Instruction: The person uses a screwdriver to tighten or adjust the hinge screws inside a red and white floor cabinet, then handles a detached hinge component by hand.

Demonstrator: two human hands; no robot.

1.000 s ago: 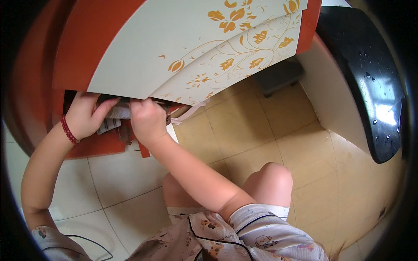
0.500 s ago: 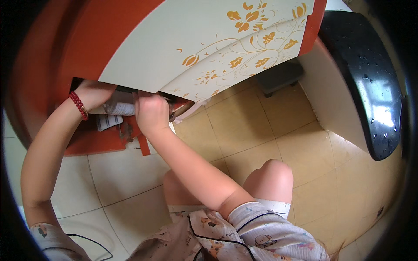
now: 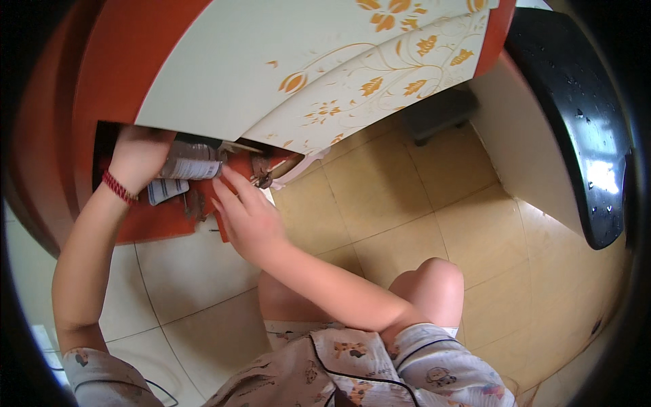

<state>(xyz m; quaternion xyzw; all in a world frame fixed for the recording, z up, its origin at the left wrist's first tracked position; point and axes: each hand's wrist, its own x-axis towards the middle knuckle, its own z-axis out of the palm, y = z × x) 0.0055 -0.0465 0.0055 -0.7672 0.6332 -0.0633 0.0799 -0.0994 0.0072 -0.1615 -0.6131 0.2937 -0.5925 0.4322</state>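
A red cabinet (image 3: 102, 81) with a white, orange-flowered panel (image 3: 196, 74) has a dark opening at its lower left. My left hand (image 3: 139, 156), with a red bead bracelet, reaches into it, fingers hidden. Beside that hand lies a clear cylindrical container (image 3: 192, 160) with a white label, above a small white, striped item (image 3: 167, 191). My right hand (image 3: 249, 217) is at the opening, fingers loosely apart and pointing at the container's right end, holding nothing visible. Near its fingers are dark brown bits (image 3: 264, 179) I cannot make out.
At the right stands a furniture piece with a glossy black top (image 3: 549, 95) and pale side (image 3: 515, 136). A grey low object (image 3: 437, 119) is underneath. My knees are on tiled floor (image 3: 380, 190), and a black cord runs at the lower left.
My right hand has let go at the panel's lower edge and moved down, fingers loosening, uncovering more of the interior. My left hand remains inside the opening, its fingers now hidden.
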